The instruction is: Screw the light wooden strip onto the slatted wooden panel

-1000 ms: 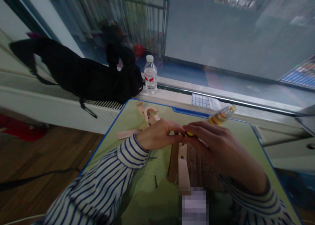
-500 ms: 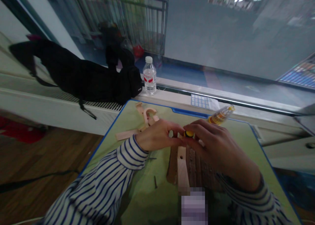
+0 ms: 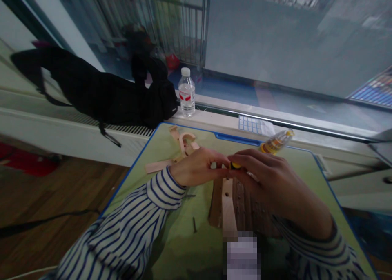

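My right hand (image 3: 275,184) is closed round a small yellow-and-black piece (image 3: 235,165), which looks like the end of a screwdriver handle; most of it is hidden by the fingers. The fingertips of my left hand (image 3: 202,164) are pinched together against its left side, and what they hold is hidden. Below both hands a pale wooden strip (image 3: 228,210) with drilled holes lies on a brown, ridged block (image 3: 249,212). Two screws lie on the table left of it, a nearer screw (image 3: 194,225) and a farther screw (image 3: 190,196) beside my left cuff.
Pale wooden parts (image 3: 185,143), one hook-shaped, lie at the back left of the green, blue-edged table (image 3: 171,247). A clear, yellow-labelled bottle (image 3: 275,142) is behind my right hand. A water bottle (image 3: 187,94) and a black bag (image 3: 107,96) are on the window ledge.
Both hands keep nearly the same pose around the yellow-and-black piece. The whole view has shifted very slightly.
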`<action>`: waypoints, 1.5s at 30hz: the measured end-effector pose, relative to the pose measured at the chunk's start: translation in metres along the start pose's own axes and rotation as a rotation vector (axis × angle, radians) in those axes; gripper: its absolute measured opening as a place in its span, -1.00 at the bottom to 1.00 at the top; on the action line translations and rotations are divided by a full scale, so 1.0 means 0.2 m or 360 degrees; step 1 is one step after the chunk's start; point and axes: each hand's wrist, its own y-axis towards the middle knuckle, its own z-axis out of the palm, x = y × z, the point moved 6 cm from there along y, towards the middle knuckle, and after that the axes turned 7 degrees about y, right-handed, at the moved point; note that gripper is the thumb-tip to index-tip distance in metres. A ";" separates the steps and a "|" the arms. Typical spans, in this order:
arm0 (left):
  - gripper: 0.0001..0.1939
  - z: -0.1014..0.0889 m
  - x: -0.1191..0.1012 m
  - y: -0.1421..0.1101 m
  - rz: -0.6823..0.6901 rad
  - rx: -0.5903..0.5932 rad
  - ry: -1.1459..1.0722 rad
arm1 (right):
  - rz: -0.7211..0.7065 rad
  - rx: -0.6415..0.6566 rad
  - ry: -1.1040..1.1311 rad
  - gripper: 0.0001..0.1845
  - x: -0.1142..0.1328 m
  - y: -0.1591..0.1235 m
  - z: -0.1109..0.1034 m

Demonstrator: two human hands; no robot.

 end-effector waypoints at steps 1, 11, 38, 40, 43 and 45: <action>-0.84 0.01 0.00 0.00 0.0024 0.0025 -0.0016 | 0.0020 -0.0006 -0.0027 -0.76 0.00 0.00 0.00; -0.84 0.00 -0.02 -0.01 0.0014 0.0080 -0.0121 | 0.0065 -0.0012 -0.0140 -0.73 -0.01 0.02 0.03; -0.84 0.01 -0.02 -0.01 0.0086 0.0018 -0.0066 | 0.0067 -0.0018 -0.0181 -0.72 -0.02 0.02 0.01; -0.83 0.01 -0.01 -0.01 0.0029 -0.0022 -0.0038 | 0.0080 -0.0010 -0.0180 -0.73 -0.01 0.02 0.01; -0.81 0.00 0.00 0.00 -0.0005 -0.0029 -0.0019 | 0.0075 0.0002 -0.0147 -0.74 0.00 0.02 0.00; -0.83 0.00 -0.01 0.00 0.0023 -0.0018 -0.0021 | 0.0044 0.0004 -0.0086 -0.73 0.01 0.01 -0.01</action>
